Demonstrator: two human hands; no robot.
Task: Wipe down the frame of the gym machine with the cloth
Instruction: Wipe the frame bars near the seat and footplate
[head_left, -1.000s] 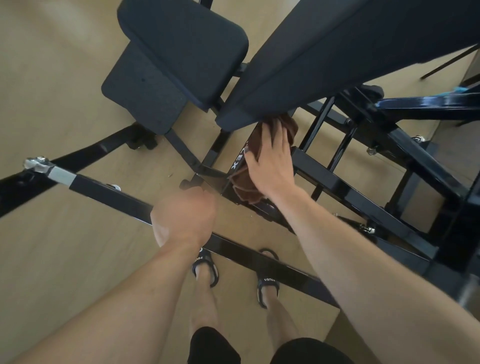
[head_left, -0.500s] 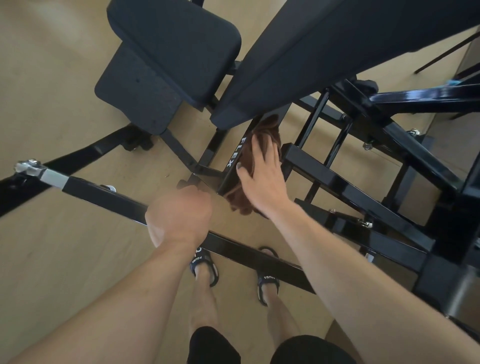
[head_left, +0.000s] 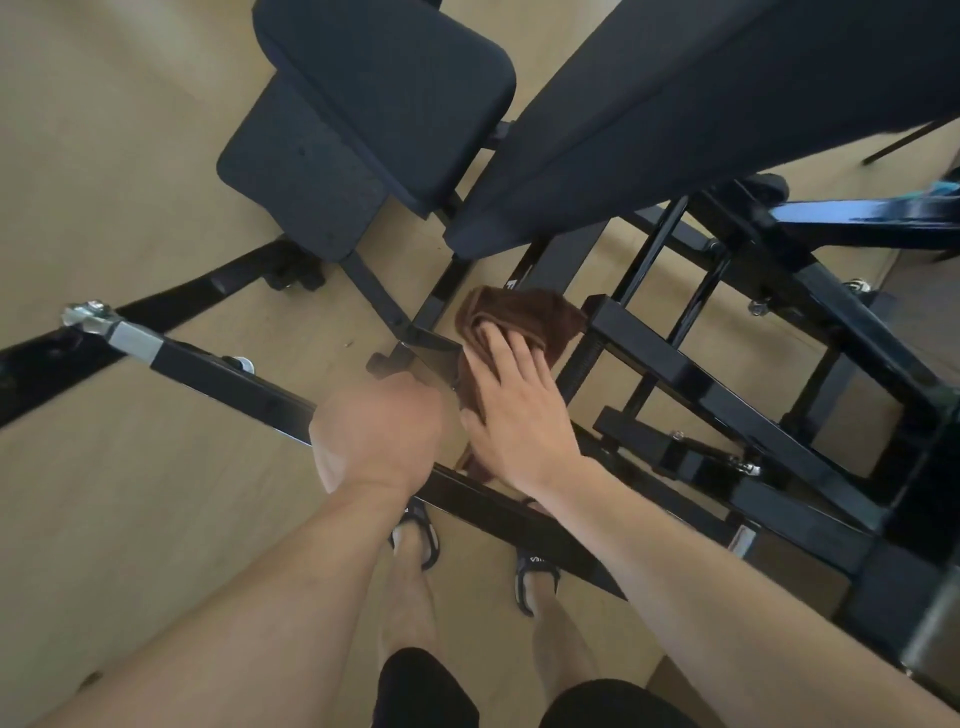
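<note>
Head view, tan wood floor (head_left: 104, 156), R hand (head_left: 514, 415) flat on cloth (head_left: 519, 317), L hand (head_left: 374, 431) gripping frame bar (head_left: 223, 374).

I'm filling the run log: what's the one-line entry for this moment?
stage: wiping | right hand: flat on brown cloth, pressing it to slanted frame bar | left hand: fist on long bar

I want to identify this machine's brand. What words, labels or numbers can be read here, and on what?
White lettering on the slanted frame bar: only a fragment shows above the brown cloth; the rest is covered, so it is unreadable.
White print on the right sandal strap: too small and blurred to read.
White print on the left sandal: mostly hidden, unreadable.
</note>
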